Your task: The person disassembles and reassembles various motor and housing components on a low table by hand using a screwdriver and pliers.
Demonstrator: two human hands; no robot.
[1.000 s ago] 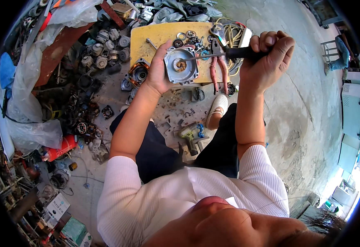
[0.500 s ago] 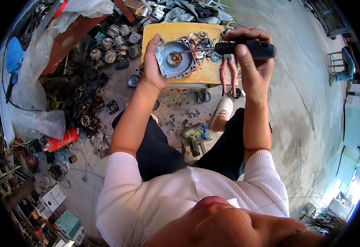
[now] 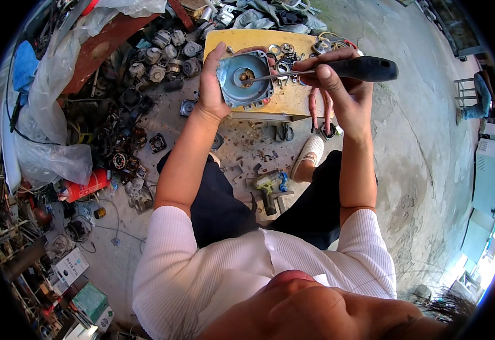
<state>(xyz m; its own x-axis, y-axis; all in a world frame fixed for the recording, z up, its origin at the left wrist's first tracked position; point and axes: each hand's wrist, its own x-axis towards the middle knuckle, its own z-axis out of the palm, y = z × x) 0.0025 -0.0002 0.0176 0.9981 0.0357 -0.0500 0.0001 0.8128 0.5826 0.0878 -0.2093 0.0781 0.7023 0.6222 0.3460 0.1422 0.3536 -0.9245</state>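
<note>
My left hand (image 3: 213, 85) grips a square grey metal motor end cover (image 3: 231, 93) by its left side, with fingertips showing at the far right edge. The cover's round hollow faces me, with brown, greasy-looking matter in the central recess. In my right hand (image 3: 346, 85) is a screwdriver (image 3: 366, 68) with a black handle; its long shaft points left across the cover, and the tip reaches into the recess. Whether the tip touches the brown matter I cannot tell. Beneath both hands stands a yellow-topped table (image 3: 219, 41). Red-handled pliers (image 3: 319, 107) lie at its right, partly behind my right hand.
Bearings, rings and small parts (image 3: 284, 52) lie on the table. A heap of old motors (image 3: 165, 56) covers the floor to the left. Between my feet rests a green power tool (image 3: 266, 192). A red cylinder (image 3: 86, 186) lies farther left. A person's leg (image 3: 474, 102) shows far right.
The screwdriver has shifted right and slightly down, its handle now tilted differently in my right hand. My left hand and the cover have moved slightly, and the cover is turned a little.
</note>
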